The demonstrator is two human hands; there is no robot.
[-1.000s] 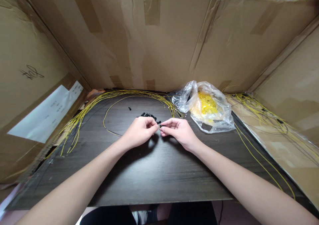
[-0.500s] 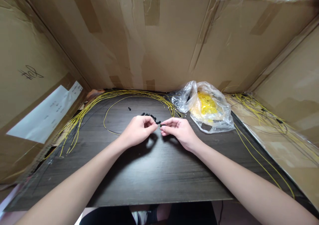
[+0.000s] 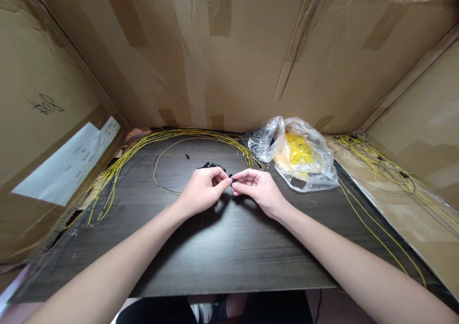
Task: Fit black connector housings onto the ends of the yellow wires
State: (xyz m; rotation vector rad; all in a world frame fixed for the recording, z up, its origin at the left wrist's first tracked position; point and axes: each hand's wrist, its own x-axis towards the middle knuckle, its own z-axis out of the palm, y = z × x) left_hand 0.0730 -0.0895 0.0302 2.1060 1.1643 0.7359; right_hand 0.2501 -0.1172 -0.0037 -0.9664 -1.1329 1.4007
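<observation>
My left hand is closed in a pinch above the middle of the dark table. A thin yellow wire loops round from the back and runs in under this hand; its end seems to be at the fingertips. My right hand pinches a small black connector that shows between the two sets of fingertips, which almost touch. How far the wire goes into the black piece is hidden. Behind my left fingers lies a small pile of black connectors, and one loose connector sits farther left.
A bundle of yellow wires curves along the back and left of the dark table. At the back right stands a clear plastic bag with yellow pieces inside. More wires lie on cardboard at right. Cardboard walls enclose the table.
My left fingertips have moved slightly right, closing the small gap to my right fingertips. The short length of wire visible between them is now covered. The wire loop has shifted a little right.
</observation>
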